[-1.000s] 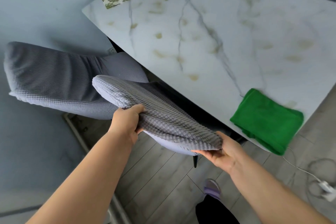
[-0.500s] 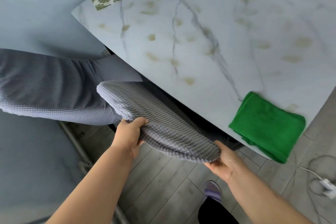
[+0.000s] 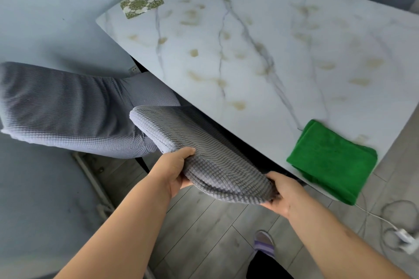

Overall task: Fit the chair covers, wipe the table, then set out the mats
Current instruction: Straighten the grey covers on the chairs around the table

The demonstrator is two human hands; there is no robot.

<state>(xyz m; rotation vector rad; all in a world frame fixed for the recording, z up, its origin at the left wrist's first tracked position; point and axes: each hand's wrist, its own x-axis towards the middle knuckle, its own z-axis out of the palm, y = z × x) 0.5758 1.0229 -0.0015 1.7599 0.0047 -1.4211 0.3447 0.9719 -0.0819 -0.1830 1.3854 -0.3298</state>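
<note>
Head view: grey waffle-knit chair cover (image 3: 204, 149) is held at the near edge of the table (image 3: 249, 41), drawn over what appears to be the top of a chair back pushed under the table; the frame beneath the fabric is hidden, so the seating of the cover cannot be confirmed. The left hand (image 3: 174, 170) grips the cover's left side, thumb on top and fingers curled beneath. The right hand (image 3: 281, 195) pinches the lower right corner, fingers wrapped around the hem. A second chair (image 3: 68, 108), already covered in the same fabric, stands to the left. A folded green cloth (image 3: 333, 161) lies at the table's near corner, and the mats (image 3: 144, 1) lie stacked at the far corner. Handling: the fabric is judged light, soft and elastic. It will bunch and spring back if released, and it gives no rigid edge. Take hold at the hem on both sides and pull evenly downward, so that neither side rides up. Against the earlier frames, both grips are unchanged in place on the cover. The cover's near edge sits slightly lower relative to the cloth, consistent with a downward pull. Cloth and mats have not shifted on the table.
</note>
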